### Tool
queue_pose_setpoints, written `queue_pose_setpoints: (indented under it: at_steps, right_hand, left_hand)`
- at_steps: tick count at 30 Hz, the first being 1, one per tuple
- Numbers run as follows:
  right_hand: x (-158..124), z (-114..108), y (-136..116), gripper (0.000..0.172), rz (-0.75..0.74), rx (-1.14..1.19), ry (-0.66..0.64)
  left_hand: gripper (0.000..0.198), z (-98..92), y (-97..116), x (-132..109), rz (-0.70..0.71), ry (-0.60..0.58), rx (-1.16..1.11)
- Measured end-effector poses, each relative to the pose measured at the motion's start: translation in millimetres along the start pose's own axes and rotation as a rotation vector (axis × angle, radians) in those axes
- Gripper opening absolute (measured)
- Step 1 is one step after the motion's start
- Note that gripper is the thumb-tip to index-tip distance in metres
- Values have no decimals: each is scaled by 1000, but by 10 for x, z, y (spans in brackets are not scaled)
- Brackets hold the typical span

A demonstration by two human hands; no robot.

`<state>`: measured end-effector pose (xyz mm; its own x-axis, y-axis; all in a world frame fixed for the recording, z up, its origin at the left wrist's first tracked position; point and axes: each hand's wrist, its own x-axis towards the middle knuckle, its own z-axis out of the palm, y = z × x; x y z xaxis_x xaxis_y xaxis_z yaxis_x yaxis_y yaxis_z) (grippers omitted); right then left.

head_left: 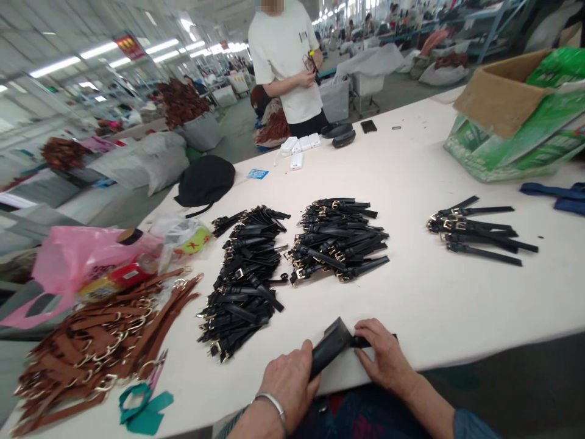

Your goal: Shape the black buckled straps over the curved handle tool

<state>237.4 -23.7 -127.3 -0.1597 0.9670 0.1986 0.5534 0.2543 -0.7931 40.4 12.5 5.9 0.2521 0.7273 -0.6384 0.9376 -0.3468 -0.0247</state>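
Observation:
Near the table's front edge my left hand (pixel 289 381) and my right hand (pixel 384 355) both grip a black leather piece (pixel 329 347). The left hand is curled round its lower left end; a metal bangle sits on that wrist. The right hand's fingers press down on its right end against the white table (pixel 434 292). Beyond my hands lie two big heaps of black buckled straps (pixel 244 274) (pixel 338 238), and a smaller bunch of black straps (pixel 475 231) lies to the right.
A pile of brown buckled straps (pixel 95 347), teal-handled scissors (pixel 144 399) and a pink plastic bag (pixel 77 256) lie at left. A green cardboard box (pixel 516 116) stands far right. A person in a white shirt (pixel 286 55) stands across the table near white boxes (pixel 301 149).

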Motion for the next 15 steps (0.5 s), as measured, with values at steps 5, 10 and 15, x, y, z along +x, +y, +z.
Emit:
queue_pose_setpoints:
  at_steps: [5,10,15]
  right_hand:
    - [-5,16,0,28,-10,1,23]
    - [-12,36,28,27,-41,-15,62]
    - [-20,47,39,30,-49,-44,67]
  left_hand:
    - [33,82,-232,-37,-109,68,-34]
    - [31,38,-256,-184,-74,51,-89]
    - [39,23,-246,-209,32,-27,-114]
